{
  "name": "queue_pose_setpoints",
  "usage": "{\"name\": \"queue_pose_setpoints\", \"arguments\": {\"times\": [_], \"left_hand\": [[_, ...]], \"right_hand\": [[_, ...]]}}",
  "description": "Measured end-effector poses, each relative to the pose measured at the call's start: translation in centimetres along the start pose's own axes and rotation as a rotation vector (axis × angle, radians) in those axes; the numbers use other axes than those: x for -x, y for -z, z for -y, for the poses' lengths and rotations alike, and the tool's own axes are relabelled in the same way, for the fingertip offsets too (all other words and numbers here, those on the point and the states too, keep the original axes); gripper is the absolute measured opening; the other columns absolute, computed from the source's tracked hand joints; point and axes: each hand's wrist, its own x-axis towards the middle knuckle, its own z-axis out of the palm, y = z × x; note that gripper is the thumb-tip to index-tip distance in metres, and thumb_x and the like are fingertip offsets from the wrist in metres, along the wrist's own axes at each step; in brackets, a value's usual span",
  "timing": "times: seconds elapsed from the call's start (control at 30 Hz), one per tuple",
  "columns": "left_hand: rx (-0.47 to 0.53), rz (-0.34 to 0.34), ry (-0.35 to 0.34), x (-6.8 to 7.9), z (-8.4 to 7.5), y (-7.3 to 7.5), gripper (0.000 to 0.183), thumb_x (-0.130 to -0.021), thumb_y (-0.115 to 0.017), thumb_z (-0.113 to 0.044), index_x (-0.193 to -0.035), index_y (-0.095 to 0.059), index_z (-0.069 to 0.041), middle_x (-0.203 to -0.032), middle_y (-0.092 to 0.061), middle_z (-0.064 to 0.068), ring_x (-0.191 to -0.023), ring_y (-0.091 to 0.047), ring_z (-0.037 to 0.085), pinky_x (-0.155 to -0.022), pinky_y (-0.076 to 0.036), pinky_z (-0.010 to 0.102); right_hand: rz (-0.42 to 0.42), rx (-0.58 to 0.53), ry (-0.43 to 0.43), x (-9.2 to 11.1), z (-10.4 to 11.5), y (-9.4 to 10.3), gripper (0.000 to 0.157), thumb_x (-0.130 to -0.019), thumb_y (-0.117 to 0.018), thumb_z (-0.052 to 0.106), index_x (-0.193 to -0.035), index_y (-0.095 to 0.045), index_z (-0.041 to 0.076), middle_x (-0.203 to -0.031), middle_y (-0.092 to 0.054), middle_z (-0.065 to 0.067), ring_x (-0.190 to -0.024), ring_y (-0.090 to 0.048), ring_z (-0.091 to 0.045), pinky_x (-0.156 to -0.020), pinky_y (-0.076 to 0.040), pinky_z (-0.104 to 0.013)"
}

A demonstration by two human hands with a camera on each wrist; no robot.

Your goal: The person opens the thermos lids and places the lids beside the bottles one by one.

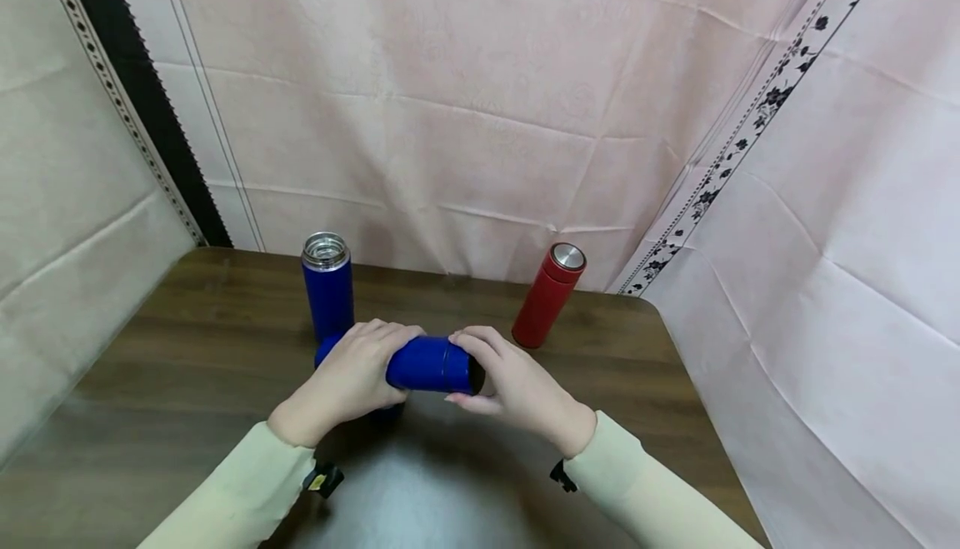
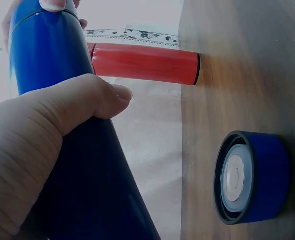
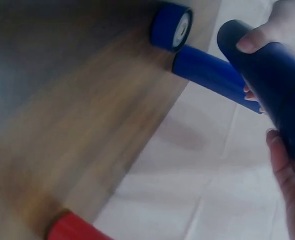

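My left hand [image 1: 356,374] is wrapped around the body of a blue thermos bottle [image 1: 423,364], which lies roughly level above the table. Fingers and thumb of my right hand [image 1: 521,386] grip the same bottle at its capped end, past the seam. Behind my left hand a second blue thermos bottle [image 1: 328,295] stands upright with its steel mouth uncovered. A loose blue lid [image 2: 267,177] rests on the table below the held bottle, its pale inner side showing in the left wrist view; in the head view my left hand mostly hides it.
A red thermos bottle [image 1: 546,295] with a steel-topped cap stands toward the back right of the brown wooden table [image 1: 187,399]. Pale cloth curtains [image 1: 465,99] enclose the back and both sides, close to the table's edges.
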Motion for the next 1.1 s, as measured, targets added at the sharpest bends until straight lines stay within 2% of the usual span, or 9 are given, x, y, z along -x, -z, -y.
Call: {"name": "queue_pose_setpoints", "arguments": {"times": [0.07,0.17,0.27,0.4,0.57,0.73,0.9,1.1], "left_hand": [[-0.012,-0.029,0.001,0.1,-0.1,-0.2,0.08,-0.061,-0.091,-0.036,-0.13,-0.055,-0.017,-0.119,-0.064,0.003,-0.108,-0.058,0.026,-0.098,-0.04,0.051],[-0.034,-0.084,0.016,0.1,-0.3,-0.4,0.081,-0.061,-0.091,-0.034,-0.13,-0.055,-0.013,-0.117,-0.065,0.007,-0.105,-0.059,0.028,-0.098,-0.039,0.051],[-0.058,-0.121,0.038,0.1,-0.5,-0.5,0.081,-0.061,-0.091,-0.033,-0.131,-0.055,-0.011,-0.117,-0.064,0.008,-0.106,-0.057,0.03,-0.099,-0.038,0.051],[-0.095,-0.143,0.034,0.1,-0.7,-0.7,0.083,-0.06,-0.092,-0.031,-0.132,-0.054,-0.012,-0.119,-0.058,0.011,-0.108,-0.053,0.033,-0.097,-0.039,0.053],[-0.126,-0.153,0.024,0.1,-0.8,-0.7,0.086,-0.058,-0.093,-0.03,-0.133,-0.053,-0.013,-0.112,-0.056,0.009,-0.102,-0.052,0.032,-0.093,-0.043,0.05],[-0.099,-0.141,0.038,0.1,-0.8,-0.7,0.086,-0.058,-0.093,-0.036,-0.129,-0.052,-0.011,-0.109,-0.059,0.006,-0.1,-0.054,0.028,-0.091,-0.046,0.048],[-0.074,-0.119,0.052,0.1,-0.6,-0.7,0.082,-0.059,-0.092,-0.039,-0.126,-0.054,-0.012,-0.111,-0.06,0.005,-0.101,-0.056,0.026,-0.091,-0.047,0.047],[-0.041,-0.107,0.067,0.2,-0.5,-0.8,0.082,-0.06,-0.092,-0.034,-0.129,-0.054,-0.013,-0.115,-0.06,0.005,-0.105,-0.056,0.028,-0.093,-0.045,0.05]], "right_hand": [[0.017,-0.125,-0.099,0.0,0.1,0.0,0.069,-0.085,-0.073,0.038,-0.143,-0.038,0.021,-0.135,-0.044,0.002,-0.112,-0.051,-0.013,-0.085,-0.051,-0.024],[0.037,-0.352,-0.317,-0.1,0.2,0.1,0.069,-0.086,-0.071,0.043,-0.143,-0.033,0.031,-0.132,-0.046,0.005,-0.108,-0.053,-0.015,-0.08,-0.053,-0.027],[0.042,-0.524,-0.519,-0.3,0.5,0.1,0.064,-0.086,-0.068,0.049,-0.139,-0.035,0.034,-0.124,-0.05,0.005,-0.101,-0.057,-0.019,-0.074,-0.055,-0.032],[0.038,-0.614,-0.636,-0.7,0.7,0.0,0.058,-0.087,-0.065,0.054,-0.134,-0.041,0.029,-0.119,-0.053,-0.001,-0.099,-0.059,-0.025,-0.068,-0.057,-0.035],[0.041,-0.591,-0.647,-1.0,0.8,0.0,0.054,-0.086,-0.064,0.057,-0.129,-0.046,0.03,-0.116,-0.058,0.001,-0.099,-0.06,-0.022,-0.07,-0.056,-0.034],[0.055,-0.579,-0.627,-0.9,0.6,0.1,0.052,-0.087,-0.064,0.055,-0.128,-0.047,0.029,-0.116,-0.059,0.001,-0.1,-0.06,-0.022,-0.076,-0.055,-0.036],[0.054,-0.578,-0.547,-0.8,0.5,-0.1,0.055,-0.086,-0.068,0.05,-0.13,-0.045,0.027,-0.121,-0.056,0.003,-0.102,-0.059,-0.02,-0.08,-0.055,-0.034],[0.044,-0.446,-0.44,-0.5,0.2,-0.3,0.067,-0.084,-0.07,0.051,-0.138,-0.04,0.024,-0.126,-0.049,0.005,-0.101,-0.055,-0.019,-0.073,-0.055,-0.028]]}}
